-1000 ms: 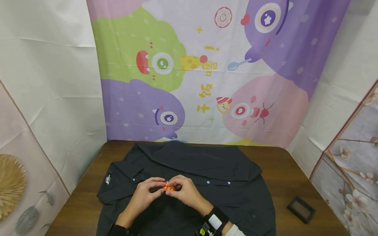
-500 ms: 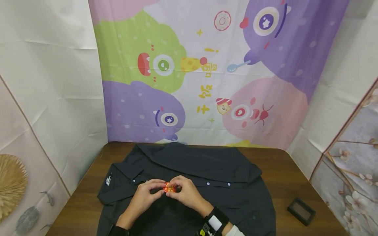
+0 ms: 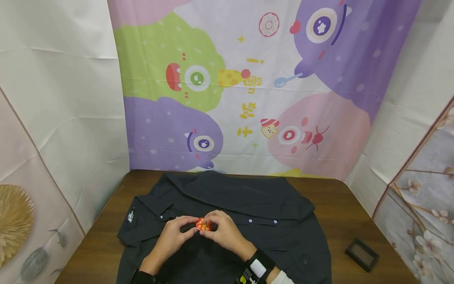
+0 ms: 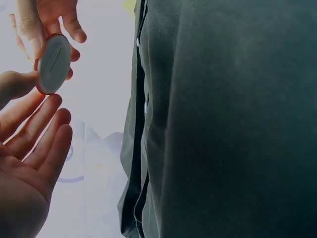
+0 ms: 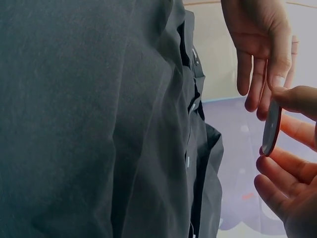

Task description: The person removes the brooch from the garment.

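A small round pin badge (image 3: 204, 225) with a red and gold face is held between both hands over a dark shirt (image 3: 227, 201). In the left wrist view the badge's pale back (image 4: 54, 63) shows, with a thin straight line like a pin across it. My left hand (image 3: 173, 236) pinches the badge's left edge between thumb and fingertips, the other fingers extended. From the opposite side my right hand (image 3: 225, 233) grips it with thumb and fingers. Edge-on in the right wrist view, the badge (image 5: 271, 128) stands tilted between the fingertips.
The shirt lies spread over a brown wooden table (image 3: 338, 213), its pale buttons (image 3: 250, 221) in a row. A small dark rectangular frame (image 3: 361, 254) lies at the right. Behind the table hangs a cartoon-print cloth (image 3: 244, 157).
The badge has turned slightly, so more of its red and gold face shows in the head view. Both hands have stayed almost in place.
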`<state>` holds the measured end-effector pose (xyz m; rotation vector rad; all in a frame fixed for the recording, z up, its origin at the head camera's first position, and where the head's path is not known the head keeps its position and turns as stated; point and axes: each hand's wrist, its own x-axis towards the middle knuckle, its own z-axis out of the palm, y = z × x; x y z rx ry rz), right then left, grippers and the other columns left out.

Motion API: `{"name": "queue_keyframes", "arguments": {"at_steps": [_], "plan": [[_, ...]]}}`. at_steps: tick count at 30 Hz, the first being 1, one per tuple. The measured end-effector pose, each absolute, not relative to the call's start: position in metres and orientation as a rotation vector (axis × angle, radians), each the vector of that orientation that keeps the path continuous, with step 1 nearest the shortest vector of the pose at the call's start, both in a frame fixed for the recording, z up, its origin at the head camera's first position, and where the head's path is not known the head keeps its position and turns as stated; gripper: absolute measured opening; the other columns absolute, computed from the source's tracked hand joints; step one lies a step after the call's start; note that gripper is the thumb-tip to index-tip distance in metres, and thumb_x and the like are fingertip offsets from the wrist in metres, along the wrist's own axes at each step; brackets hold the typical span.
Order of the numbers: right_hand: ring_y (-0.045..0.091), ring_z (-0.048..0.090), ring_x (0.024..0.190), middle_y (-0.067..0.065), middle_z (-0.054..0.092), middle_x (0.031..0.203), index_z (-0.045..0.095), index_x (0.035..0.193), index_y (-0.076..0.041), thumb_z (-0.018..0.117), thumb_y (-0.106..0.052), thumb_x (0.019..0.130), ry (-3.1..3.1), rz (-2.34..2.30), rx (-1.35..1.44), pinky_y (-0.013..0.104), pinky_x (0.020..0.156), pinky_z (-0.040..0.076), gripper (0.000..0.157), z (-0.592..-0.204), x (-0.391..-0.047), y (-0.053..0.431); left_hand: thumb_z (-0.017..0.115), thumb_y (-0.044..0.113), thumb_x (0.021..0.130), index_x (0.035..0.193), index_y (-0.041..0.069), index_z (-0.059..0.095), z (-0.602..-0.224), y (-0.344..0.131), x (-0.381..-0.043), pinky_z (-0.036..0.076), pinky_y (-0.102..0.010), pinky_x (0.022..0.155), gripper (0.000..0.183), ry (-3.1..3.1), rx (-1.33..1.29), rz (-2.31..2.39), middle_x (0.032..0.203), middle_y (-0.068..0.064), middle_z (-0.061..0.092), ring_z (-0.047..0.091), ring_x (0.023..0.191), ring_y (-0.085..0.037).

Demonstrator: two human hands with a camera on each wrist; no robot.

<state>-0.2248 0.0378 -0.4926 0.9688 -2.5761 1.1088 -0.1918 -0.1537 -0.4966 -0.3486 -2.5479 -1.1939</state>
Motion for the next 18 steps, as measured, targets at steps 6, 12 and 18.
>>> {"name": "queue_keyframes", "arguments": {"at_steps": [6,12,18], "plan": [[0.012,0.061,0.095,-0.002,0.068,0.104,0.074,0.098,-0.013,0.082,-0.024,0.079,-2.572,1.082,0.965,0.028,0.084,0.052,0.023,-0.4921,-0.2240,0.0400,0.080,0.009,0.078,0.102,0.011,0.076,-0.4938,-0.1508,-0.1914,0.055,-0.040,0.089,0.025,-2.568,-0.333,-1.179,0.103,0.002,0.075,0.069,0.101,-0.018],[0.013,0.061,0.096,-0.002,0.067,0.103,0.074,0.097,-0.013,0.082,-0.026,0.079,-2.569,1.066,0.959,0.029,0.084,0.052,0.024,-0.4911,-0.2231,0.0428,0.079,0.013,0.079,0.103,0.010,0.076,-0.4919,-0.1485,-0.1922,0.054,-0.043,0.090,0.024,-2.599,-0.318,-1.151,0.104,0.001,0.075,0.069,0.102,-0.019],[0.013,0.062,0.097,-0.002,0.067,0.104,0.074,0.096,-0.013,0.082,-0.027,0.079,-2.565,1.056,0.956,0.029,0.086,0.053,0.024,-0.4889,-0.2236,0.0448,0.079,0.016,0.080,0.103,0.011,0.076,-0.4939,-0.1475,-0.1932,0.054,-0.043,0.091,0.024,-2.591,-0.328,-1.126,0.104,0.001,0.075,0.069,0.102,-0.019]]}}
